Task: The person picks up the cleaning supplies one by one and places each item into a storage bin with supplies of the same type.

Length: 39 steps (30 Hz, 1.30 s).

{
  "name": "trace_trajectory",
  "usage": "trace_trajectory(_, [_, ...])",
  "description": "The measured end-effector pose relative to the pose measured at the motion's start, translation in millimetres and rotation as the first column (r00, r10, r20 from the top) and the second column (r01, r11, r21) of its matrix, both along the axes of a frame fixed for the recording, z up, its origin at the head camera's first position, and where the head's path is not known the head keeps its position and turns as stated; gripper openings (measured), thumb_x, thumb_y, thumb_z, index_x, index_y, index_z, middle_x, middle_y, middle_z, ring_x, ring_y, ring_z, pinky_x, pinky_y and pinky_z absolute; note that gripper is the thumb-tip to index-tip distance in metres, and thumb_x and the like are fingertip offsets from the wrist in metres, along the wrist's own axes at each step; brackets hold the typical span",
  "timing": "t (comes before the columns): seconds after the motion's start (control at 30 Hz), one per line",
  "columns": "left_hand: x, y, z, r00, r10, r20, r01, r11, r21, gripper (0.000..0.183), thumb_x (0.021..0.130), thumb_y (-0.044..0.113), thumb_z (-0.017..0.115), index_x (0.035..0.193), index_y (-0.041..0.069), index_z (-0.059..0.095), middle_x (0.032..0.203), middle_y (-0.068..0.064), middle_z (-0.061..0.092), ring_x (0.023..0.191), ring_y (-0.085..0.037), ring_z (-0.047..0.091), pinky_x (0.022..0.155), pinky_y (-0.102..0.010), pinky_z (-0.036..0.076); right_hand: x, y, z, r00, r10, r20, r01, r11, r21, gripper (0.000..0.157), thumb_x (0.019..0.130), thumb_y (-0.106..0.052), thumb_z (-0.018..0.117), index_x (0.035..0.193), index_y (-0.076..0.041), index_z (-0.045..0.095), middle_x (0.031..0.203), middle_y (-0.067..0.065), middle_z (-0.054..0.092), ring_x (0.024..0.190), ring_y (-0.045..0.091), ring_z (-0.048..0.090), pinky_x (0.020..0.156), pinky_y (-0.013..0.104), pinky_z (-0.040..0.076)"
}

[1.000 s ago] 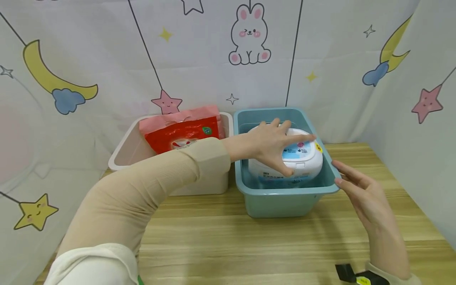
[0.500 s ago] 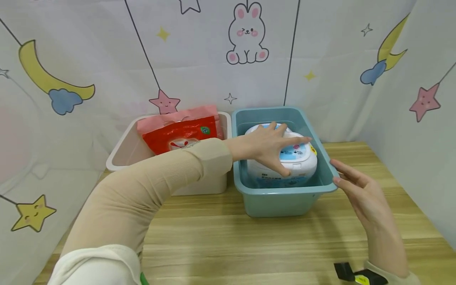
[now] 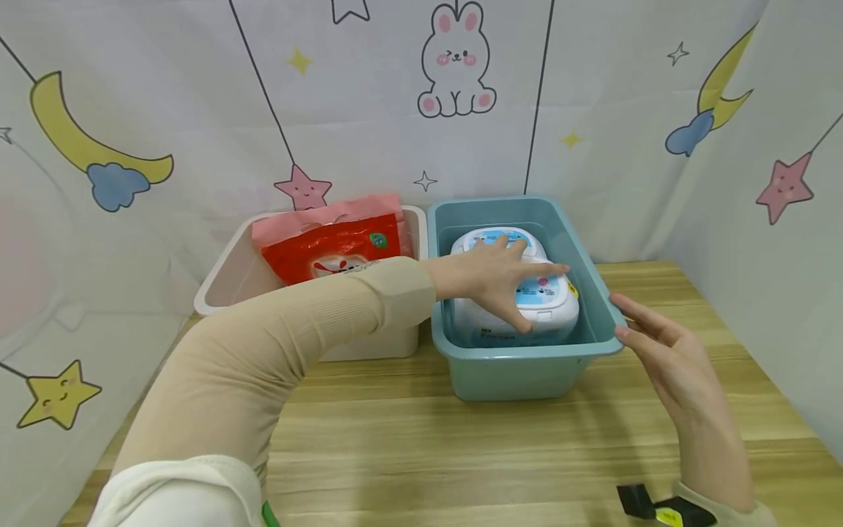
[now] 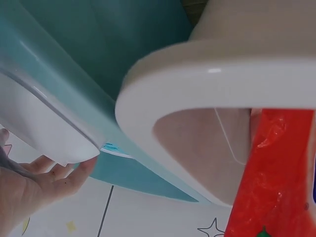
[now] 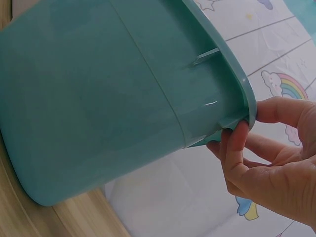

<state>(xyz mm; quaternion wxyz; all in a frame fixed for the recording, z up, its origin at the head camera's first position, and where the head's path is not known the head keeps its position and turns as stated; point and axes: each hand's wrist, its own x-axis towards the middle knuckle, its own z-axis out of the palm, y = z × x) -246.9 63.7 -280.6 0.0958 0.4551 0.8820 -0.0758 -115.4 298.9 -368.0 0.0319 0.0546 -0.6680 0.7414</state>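
Note:
My left hand (image 3: 494, 278) spans the top of a white lidded tub (image 3: 556, 318) with a blue label, fingers spread over the lid and thumb at its near side. The tub sits within the teal plastic bin (image 3: 520, 377), tucked in front of a second similar white tub (image 3: 536, 247). In the left wrist view, fingertips curl against the tub's white side (image 4: 44, 123). My right hand (image 3: 678, 366) pinches the bin's right front rim between thumb and fingers, plain in the right wrist view, where the rim (image 5: 251, 106) passes between them.
Left of the teal bin, close against it, stands a pale bin (image 3: 227, 274) holding a red and pink bag (image 3: 336, 245). Both are on a wood-grain table (image 3: 421, 454). A printed white cloth (image 3: 369, 132) hangs behind and at the sides.
The left hand and the front tub have moved down and slightly left inside the teal bin, uncovering more of the rear tub's lid. My right hand keeps its grip on the rim.

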Motion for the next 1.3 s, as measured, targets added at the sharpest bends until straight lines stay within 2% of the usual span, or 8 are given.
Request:
trace_trajectory(0.23, [1.2, 1.1, -0.9, 0.999, 0.013, 0.048, -0.013, 1.0, -0.012, 0.094, 0.077, 0.069, 0.06, 0.151, 0.048, 0.006, 0.16, -0.018, 0.015, 0.147, -0.042, 0.018, 0.11, -0.061, 0.03, 1.5, -1.2, 1.7, 1.0, -0.005, -0.004, 0.005, 1.0, 0.001, 0.047, 0.095, -0.002, 0.055, 0.141, -0.004, 0.047, 0.127, -0.005, 0.055, 0.11, 0.003, 0.058, 0.092, 0.006, 0.044])
trace_trajectory(0.47, [0.4, 2.1, -2.7, 0.997, 0.021, 0.076, -0.018, 0.999, -0.039, 0.097, 0.076, 0.068, 0.064, 0.151, 0.047, 0.007, 0.16, -0.018, 0.014, 0.145, -0.042, 0.02, 0.11, -0.061, 0.031, 1.4, -0.7, 0.9, 0.999, 0.018, -0.042, -0.02, 0.999, -0.043, 0.046, 0.094, 0.003, 0.053, 0.14, -0.002, 0.047, 0.128, -0.004, 0.054, 0.108, 0.003, 0.059, 0.093, 0.007, 0.044])
trace_trajectory(0.73, [-1.3, 4.5, -5.9, 0.989, 0.042, 0.139, -0.034, 0.998, -0.062, 0.098, 0.075, 0.065, 0.067, 0.151, 0.047, 0.008, 0.162, -0.015, 0.007, 0.149, -0.042, 0.009, 0.115, -0.063, 0.019, 1.2, -0.1, 0.1, 0.999, 0.022, -0.041, -0.023, 0.999, -0.038, 0.046, 0.095, 0.003, 0.052, 0.141, -0.002, 0.046, 0.131, -0.003, 0.051, 0.11, 0.004, 0.058, 0.092, 0.007, 0.044])
trace_trajectory(0.97, [-1.0, 7.5, -10.6, 0.989, 0.047, 0.14, -0.035, 0.996, -0.085, 0.098, 0.075, 0.065, 0.067, 0.151, 0.048, 0.006, 0.162, -0.015, 0.008, 0.149, -0.039, 0.009, 0.115, -0.061, 0.022, 1.5, 0.5, 0.8, 0.998, 0.034, -0.05, -0.037, 0.998, -0.053, 0.046, 0.094, 0.004, 0.052, 0.14, -0.002, 0.048, 0.127, -0.003, 0.056, 0.107, 0.004, 0.06, 0.094, 0.008, 0.044])
trace_trajectory(1.3, [-1.1, 8.7, -15.6, 0.989, 0.041, 0.144, -0.028, 0.996, -0.09, 0.098, 0.076, 0.063, 0.068, 0.151, 0.047, 0.008, 0.161, -0.016, 0.008, 0.149, -0.042, 0.01, 0.114, -0.062, 0.024, 1.6, 0.7, 1.1, 0.998, 0.032, -0.058, -0.035, 0.998, -0.048, 0.046, 0.094, 0.004, 0.052, 0.14, -0.001, 0.047, 0.129, -0.003, 0.054, 0.108, 0.004, 0.06, 0.094, 0.008, 0.044])
